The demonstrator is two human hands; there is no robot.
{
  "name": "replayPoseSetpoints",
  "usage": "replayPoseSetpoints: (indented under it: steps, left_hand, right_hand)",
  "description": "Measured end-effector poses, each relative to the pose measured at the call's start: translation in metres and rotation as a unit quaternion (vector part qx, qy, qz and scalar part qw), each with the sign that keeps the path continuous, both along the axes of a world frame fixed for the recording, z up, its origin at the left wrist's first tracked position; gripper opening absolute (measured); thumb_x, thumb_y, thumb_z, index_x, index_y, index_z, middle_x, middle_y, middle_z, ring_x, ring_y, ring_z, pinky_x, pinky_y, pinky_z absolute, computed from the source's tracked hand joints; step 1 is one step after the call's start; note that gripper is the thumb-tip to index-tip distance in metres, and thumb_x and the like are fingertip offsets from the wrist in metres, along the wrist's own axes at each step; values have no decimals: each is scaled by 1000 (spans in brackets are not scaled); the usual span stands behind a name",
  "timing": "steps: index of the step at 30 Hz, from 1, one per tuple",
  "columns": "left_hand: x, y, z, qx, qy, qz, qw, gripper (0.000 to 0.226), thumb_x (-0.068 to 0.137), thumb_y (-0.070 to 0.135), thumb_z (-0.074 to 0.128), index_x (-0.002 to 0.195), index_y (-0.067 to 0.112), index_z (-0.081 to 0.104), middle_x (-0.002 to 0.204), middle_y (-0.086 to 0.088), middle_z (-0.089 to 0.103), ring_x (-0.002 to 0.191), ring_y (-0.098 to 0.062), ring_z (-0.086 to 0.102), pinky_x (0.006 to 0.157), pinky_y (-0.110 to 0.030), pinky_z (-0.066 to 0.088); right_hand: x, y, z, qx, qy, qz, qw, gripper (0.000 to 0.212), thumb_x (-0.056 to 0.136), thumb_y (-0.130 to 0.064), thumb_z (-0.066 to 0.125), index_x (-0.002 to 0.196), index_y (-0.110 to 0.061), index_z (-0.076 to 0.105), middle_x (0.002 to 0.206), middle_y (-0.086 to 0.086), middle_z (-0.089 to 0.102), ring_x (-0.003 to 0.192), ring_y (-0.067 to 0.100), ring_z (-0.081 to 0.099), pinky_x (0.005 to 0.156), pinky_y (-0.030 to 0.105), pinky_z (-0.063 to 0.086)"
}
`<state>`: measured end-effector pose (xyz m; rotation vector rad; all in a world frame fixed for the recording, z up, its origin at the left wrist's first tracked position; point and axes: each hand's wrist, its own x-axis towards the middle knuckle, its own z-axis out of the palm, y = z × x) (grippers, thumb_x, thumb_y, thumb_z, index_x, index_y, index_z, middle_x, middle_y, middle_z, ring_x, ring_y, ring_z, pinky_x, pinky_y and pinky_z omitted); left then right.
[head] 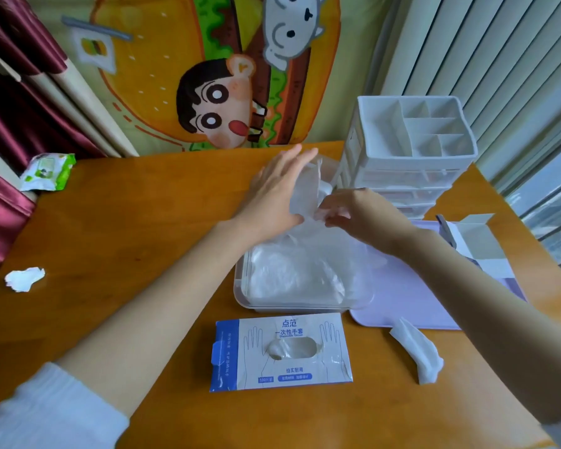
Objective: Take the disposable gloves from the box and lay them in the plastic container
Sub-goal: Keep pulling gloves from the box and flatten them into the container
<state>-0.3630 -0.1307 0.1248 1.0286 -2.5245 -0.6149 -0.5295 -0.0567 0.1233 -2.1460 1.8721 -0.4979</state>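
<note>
Sleeves (46, 413) cropped; gloves (292, 273) hazy within container (239, 286)

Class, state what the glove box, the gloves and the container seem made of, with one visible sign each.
The glove box: probably thin printed card, matt; its oval opening has torn edges. The gloves: thin translucent plastic film, wrinkled and shiny. The container: seemingly clear rigid plastic; the gloves show through its wall.

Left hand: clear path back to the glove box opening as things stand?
Probably yes. The glove box lies uncovered in front of the plastic container, with nothing between. The left hand is flat against the glove that the right hand pinches.
</note>
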Motion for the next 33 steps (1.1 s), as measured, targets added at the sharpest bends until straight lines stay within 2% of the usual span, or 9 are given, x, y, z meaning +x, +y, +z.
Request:
replayPoseSetpoints:
  steps: [3, 6, 9, 13, 16, 21, 24, 30, 33]
  left_hand:
    - [-4, 0, 4, -66, -110, -75, 989, 52, 79, 20, 76, 125, 28, 55, 140, 2, 45, 143, -19, 20, 117, -40, 5]
    - [1, -3, -1, -78, -206, -63, 973, 8, 83, 24, 71, 89, 24, 65, 104, 5, 52, 124, -19, 38, 111, -37, 16]
    - [7, -6, -5, -82, -154, -10, 985, 5, 89, 17, 64, 85, 20, 62, 106, 4, 51, 116, -19, 39, 100, -33, 24]
    - [7, -4, -8, -184, -19, 26, 982, 11, 82, 5, 67, 80, 13, 59, 95, -2, 57, 99, -23, 50, 88, -33, 35]
    - [19, 0, -21, -209, -13, 7, 978, 21, 71, 0, 71, 75, 13, 55, 88, -1, 56, 95, -23, 50, 84, -30, 31]
    - [34, 17, -62, -161, -167, -63, 971, 11, 84, 4, 62, 87, 14, 58, 103, -1, 53, 112, -23, 44, 103, -32, 23]
    - [34, 18, -94, -124, -297, -91, 943, 21, 92, 4, 49, 110, 14, 57, 120, 0, 47, 122, -20, 35, 113, -36, 19]
    - [24, 4, -114, -17, -451, -153, 879, 31, 92, 10, 53, 122, 15, 56, 126, -4, 53, 119, -23, 44, 103, -34, 29]
    - [21, 0, -106, 101, -431, -139, 886, 40, 91, 28, 57, 130, 20, 52, 128, -3, 52, 120, -24, 44, 101, -33, 31]
  right_hand:
    - [0, 0, 1, 13, 36, 41, 998, 23, 85, -7, 66, 104, -18, 71, 99, -2, 70, 91, 17, 62, 73, 16, 36]
    - [-10, -3, -6, 0, 32, 22, 999, 24, 84, -2, 65, 102, -17, 72, 95, -1, 70, 88, 21, 63, 71, 26, 44]
    - [-18, -4, -11, -54, 28, -39, 997, 22, 84, -2, 64, 101, -15, 71, 94, 2, 68, 88, 27, 62, 64, 29, 42]
    - [-16, 0, -9, -231, -7, -74, 970, 14, 84, -4, 64, 92, -13, 69, 90, 0, 67, 85, 24, 58, 61, 30, 45]
    - [-17, 10, -20, -289, 14, -41, 956, 12, 85, -3, 61, 90, -11, 68, 88, 3, 65, 81, 20, 51, 61, 29, 40]
    - [-3, 26, -80, -131, 34, 33, 990, 23, 74, 3, 74, 85, -17, 70, 85, -3, 67, 78, 18, 58, 57, 22, 43]
    - [10, 21, -104, 39, 68, 45, 996, 26, 85, -4, 65, 108, -15, 66, 105, 2, 65, 99, 24, 59, 76, 34, 51]
    - [16, 9, -116, 340, 20, 35, 940, 36, 90, -23, 63, 125, -16, 56, 125, 1, 60, 114, 19, 56, 99, 29, 42]
    - [14, 5, -105, 310, -92, -1, 946, 30, 90, -32, 62, 115, -15, 64, 115, 0, 67, 105, 17, 61, 96, 29, 46]
